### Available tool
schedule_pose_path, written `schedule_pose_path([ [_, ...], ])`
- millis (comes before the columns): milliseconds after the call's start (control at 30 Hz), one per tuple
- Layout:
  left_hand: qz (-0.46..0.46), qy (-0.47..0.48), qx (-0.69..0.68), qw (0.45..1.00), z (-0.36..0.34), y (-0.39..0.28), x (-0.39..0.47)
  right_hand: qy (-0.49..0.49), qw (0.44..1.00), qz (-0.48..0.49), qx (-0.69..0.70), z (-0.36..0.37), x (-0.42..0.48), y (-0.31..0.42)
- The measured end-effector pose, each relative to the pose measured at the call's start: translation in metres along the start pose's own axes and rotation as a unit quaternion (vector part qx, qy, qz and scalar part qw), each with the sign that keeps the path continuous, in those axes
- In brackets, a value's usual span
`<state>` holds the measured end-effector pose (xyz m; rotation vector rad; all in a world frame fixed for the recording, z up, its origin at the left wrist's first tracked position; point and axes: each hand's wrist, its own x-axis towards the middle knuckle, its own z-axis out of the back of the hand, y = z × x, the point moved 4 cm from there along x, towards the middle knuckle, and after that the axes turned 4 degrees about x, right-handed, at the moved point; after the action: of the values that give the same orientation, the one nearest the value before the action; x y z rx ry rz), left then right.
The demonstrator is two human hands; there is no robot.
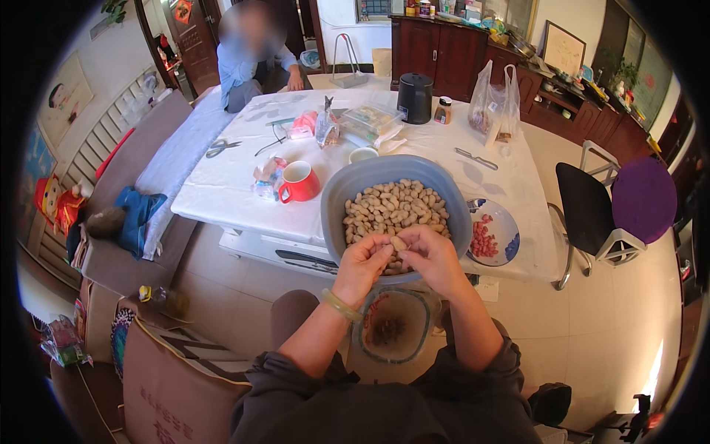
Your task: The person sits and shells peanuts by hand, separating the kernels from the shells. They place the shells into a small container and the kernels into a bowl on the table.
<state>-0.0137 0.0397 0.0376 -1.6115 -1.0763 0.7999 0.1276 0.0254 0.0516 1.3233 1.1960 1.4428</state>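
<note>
Over the near side of a grey plastic basin (333, 194), my left hand (363, 263) and my right hand (431, 258) grip one unshelled peanut (398, 243) between their fingertips. A greenish bangle is on my left wrist. Many unshelled peanuts (394, 205) lie in the basin. Just right of it, a white and blue bowl (507, 227) holds red-skinned peanut kernels (484, 238). Below my hands, between my knees, stands a bin-like container (424, 333) with dark debris at its bottom.
On the white-covered table (211, 188) are a red mug (300, 181), scissors (222, 147), a peeler-like tool (476, 159), a black kettle (415, 99), a spice jar (443, 110) and plastic bags (493, 105). A person (244, 61) sits at the far left. A black chair (582, 205) stands at the right.
</note>
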Motion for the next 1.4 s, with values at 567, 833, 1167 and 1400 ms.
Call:
schedule_pose_path([
  [567,-0.068,-0.059,-0.002,0.996,-0.004,0.011,0.002,0.026,1.0,0.0,-0.005,-0.006,0.001,-0.002],
  [833,-0.187,-0.029,0.259,0.947,-0.01,0.0,-0.002,0.049,0.986,0.043,-0.156,-0.003,-0.001,-0.003],
  [1167,-0.253,-0.06,0.391,0.883,-0.015,-0.012,-0.009,0.063,0.996,-0.051,0.041,-0.01,-0.001,-0.005],
  [1400,-0.29,-0.074,0.431,0.851,-0.014,-0.014,-0.011,0.108,0.991,-0.065,0.05,-0.011,-0.004,-0.004],
])
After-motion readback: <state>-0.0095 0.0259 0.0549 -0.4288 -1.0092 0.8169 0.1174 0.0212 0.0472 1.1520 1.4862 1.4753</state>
